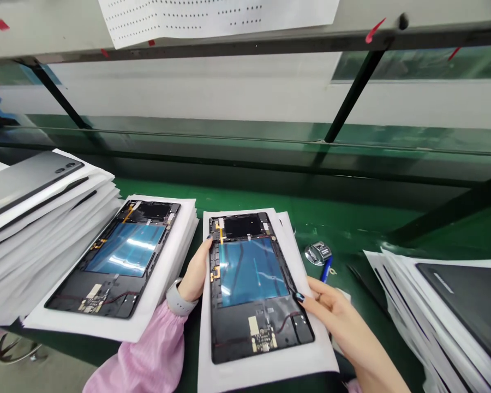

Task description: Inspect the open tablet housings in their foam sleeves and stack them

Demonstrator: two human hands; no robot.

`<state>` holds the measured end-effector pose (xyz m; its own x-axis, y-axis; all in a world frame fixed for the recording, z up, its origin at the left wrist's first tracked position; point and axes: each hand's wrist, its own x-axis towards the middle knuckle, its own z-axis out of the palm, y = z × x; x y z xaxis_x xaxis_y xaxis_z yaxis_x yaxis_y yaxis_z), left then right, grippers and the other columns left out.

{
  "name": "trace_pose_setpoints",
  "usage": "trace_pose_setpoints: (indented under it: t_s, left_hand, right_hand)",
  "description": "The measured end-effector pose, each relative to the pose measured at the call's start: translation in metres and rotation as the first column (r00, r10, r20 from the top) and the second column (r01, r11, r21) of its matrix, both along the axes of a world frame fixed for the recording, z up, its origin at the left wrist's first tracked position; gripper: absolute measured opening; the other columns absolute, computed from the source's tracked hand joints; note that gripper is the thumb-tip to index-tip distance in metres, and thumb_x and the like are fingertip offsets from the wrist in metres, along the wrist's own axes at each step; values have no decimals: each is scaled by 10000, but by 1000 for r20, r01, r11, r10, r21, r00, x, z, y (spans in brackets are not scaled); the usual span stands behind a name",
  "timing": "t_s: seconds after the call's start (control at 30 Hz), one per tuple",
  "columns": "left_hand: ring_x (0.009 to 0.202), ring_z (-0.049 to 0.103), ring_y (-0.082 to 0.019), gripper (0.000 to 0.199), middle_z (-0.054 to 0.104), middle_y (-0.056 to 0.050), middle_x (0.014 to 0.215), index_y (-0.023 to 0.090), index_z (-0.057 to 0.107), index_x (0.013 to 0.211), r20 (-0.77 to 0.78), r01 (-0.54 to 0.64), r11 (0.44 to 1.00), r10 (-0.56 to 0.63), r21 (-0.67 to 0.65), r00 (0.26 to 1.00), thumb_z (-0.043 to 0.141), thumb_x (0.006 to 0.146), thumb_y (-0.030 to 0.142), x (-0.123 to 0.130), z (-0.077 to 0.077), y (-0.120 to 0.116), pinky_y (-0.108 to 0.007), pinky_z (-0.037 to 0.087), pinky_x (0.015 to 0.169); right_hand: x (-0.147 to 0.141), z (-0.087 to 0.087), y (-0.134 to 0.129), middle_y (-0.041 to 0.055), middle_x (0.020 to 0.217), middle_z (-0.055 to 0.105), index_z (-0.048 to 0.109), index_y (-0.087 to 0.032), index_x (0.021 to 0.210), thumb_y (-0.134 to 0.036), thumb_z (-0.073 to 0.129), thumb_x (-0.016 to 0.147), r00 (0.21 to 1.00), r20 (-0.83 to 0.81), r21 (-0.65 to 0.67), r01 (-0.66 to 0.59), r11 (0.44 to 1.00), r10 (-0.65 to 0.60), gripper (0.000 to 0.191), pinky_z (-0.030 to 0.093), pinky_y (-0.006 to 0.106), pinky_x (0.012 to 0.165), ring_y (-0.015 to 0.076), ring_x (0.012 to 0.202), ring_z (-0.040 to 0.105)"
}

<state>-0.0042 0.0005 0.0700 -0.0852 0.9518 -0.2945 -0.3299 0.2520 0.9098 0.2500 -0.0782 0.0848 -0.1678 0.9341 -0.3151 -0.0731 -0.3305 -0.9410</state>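
Observation:
An open tablet housing (253, 267), with a blue film over its middle and a small circuit board near its lower edge, lies on white paper (270, 367) in front of me. My left hand (195, 273), below a grey watch band, grips the housing's left edge, thumb on the rim and fingers hidden underneath. At the lower right edge, my right hand (331, 308) has its fingers closed by the rim; what they hold, if anything, is too small to name. To the left, a similar open housing (118, 256) rests on a paper stack.
A tall stack of papers and tablet covers (45, 245) stands at the far left, another stack (445, 322) at the right. A round metal object (318, 253), a blue pen-like item (327, 269) and dark tweezers (366, 289) lie on the green table (245, 197).

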Motion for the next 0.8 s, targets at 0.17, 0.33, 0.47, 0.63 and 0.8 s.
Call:
trace_pose_setpoints:
  t_s: [0.17,0.33,0.47,0.63,0.8]
  left_hand:
    - [1049,613,-242,264,730,-60,1041,173,719,961,-374,205,955,-114,215,920,600,861,386,7,8,14,-306,428,958]
    - [651,559,-170,424,630,11,685,151,640,1231,-521,299,919,-130,256,844,573,870,364,7,-5,19,-272,454,701]
    - [437,266,-121,715,286,129,461,80,318,1496,-681,307,936,-112,172,724,516,883,392,4,-16,17,-244,228,475]
    - [469,298,-135,662,371,86,519,94,375,1477,-647,284,926,-61,247,760,485,894,389,4,-14,15,-267,255,496]
    - [447,321,-146,630,402,80,507,123,396,1458,-623,262,932,-54,248,781,467,904,413,3,-19,16,-270,250,489]
  right_hand:
    - [0,0,0,-29,625,592,676,-180,1125,-360,631,807,981,164,38,104,994,-109,368,313,220,411,116,444,427]
    - [0,-7,3,-30,628,576,612,-145,1204,-335,585,777,970,235,29,63,998,-68,468,309,234,453,136,501,455]
    - [1,-17,3,-79,574,478,471,-152,1381,-338,566,773,962,253,60,94,994,-106,643,350,263,530,152,519,455]
    - [9,-22,3,-115,519,331,276,-150,1531,-488,510,861,852,456,169,202,965,-258,785,311,275,502,162,466,374]
    - [32,-13,18,-88,508,378,237,-186,1560,-359,375,919,362,877,294,120,948,-317,678,313,290,483,202,453,453]
